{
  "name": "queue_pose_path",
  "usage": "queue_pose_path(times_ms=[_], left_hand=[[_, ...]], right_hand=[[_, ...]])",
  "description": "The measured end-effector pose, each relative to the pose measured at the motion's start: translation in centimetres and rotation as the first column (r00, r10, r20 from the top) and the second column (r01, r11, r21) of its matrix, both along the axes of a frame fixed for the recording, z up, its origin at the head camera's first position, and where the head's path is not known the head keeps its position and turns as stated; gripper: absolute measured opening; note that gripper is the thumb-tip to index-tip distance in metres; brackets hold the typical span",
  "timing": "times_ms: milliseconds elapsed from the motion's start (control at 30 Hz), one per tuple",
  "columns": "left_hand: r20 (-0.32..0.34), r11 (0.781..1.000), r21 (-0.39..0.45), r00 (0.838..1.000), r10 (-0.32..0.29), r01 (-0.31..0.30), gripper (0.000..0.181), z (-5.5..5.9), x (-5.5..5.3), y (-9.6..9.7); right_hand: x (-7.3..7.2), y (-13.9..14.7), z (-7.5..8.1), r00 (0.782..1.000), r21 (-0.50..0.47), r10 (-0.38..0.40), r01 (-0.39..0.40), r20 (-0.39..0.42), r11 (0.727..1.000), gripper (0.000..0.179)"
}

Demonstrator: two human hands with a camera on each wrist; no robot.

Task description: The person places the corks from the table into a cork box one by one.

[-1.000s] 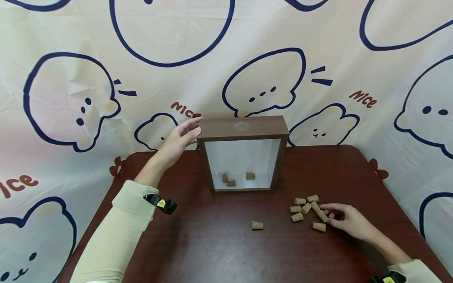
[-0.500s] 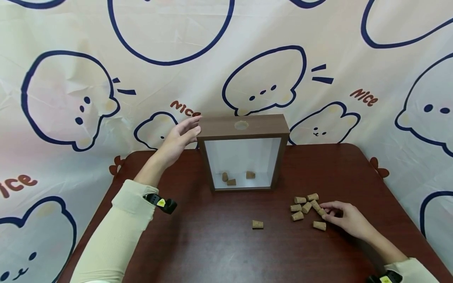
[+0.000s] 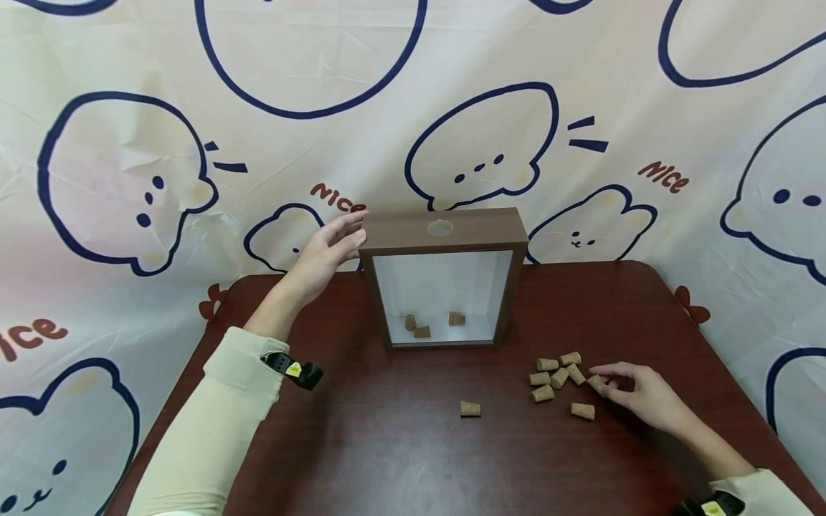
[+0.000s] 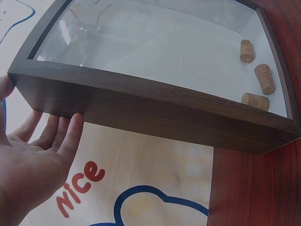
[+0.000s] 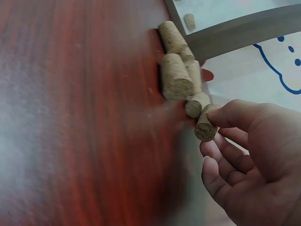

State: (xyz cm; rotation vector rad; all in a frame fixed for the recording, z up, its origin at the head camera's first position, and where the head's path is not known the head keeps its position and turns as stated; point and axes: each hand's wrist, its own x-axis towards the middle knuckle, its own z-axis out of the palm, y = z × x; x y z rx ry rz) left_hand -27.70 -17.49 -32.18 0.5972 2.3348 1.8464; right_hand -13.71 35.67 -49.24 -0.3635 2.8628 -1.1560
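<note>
My left hand (image 3: 317, 259) touches the upper left side of a brown wooden shadow box (image 3: 403, 231) with extended fingers (image 4: 70, 139). The box stands upright and has a clear front pane and a round opening (image 3: 441, 228) on top. Three corks (image 3: 457, 319) lie inside on its floor. Low over the table at the right, my right hand (image 3: 648, 401) pinches one cork (image 5: 207, 123) between thumb and fingers. Just left of that hand lies a loose cluster of corks (image 3: 558, 378). A separate cork (image 3: 583, 411) lies in front of the cluster.
Another lone cork (image 3: 470, 409) lies on the dark red-brown table (image 3: 387, 444), in front of the box. Behind the table hangs a pale cloth (image 3: 361, 158) with cartoon outlines. A camera strap (image 3: 287, 367) sits around my left wrist.
My right hand has drawn one cork slightly to the right, apart from the cork it lay against. The left hand and the box stay in place.
</note>
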Motion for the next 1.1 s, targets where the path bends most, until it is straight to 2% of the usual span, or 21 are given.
queue_pose_path(times_ms=[233,467,633,833,1100], left_hand=[[-0.008,1.0,0.004,1.0,-0.001,0.001,0.057,0.1,0.1,0.0],[-0.003,1.0,0.0,1.0,0.002,-0.002,0.057,0.1,0.1,-0.1],[0.009,1.0,0.003,1.0,0.005,-0.005,0.058,0.1,0.1,-0.1],[0.012,1.0,0.009,1.0,0.006,-0.006,0.057,0.0,0.1,-0.1],[0.007,1.0,0.008,1.0,0.006,-0.007,0.057,0.1,0.1,0.1]], right_hand=[[-0.2,1.1,1.6,0.999,-0.005,0.01,-0.01,-0.047,1.0,0.029],[-1.1,1.7,4.9,0.994,0.036,0.066,-0.063,-0.086,0.997,0.03],[-1.7,1.4,7.3,0.99,0.066,0.074,-0.067,-0.116,0.996,0.03],[-2.6,0.6,9.7,0.976,0.046,0.126,-0.12,-0.176,0.992,0.031],[-3.5,-0.8,12.3,0.974,0.035,0.14,-0.135,-0.176,0.99,0.031]])
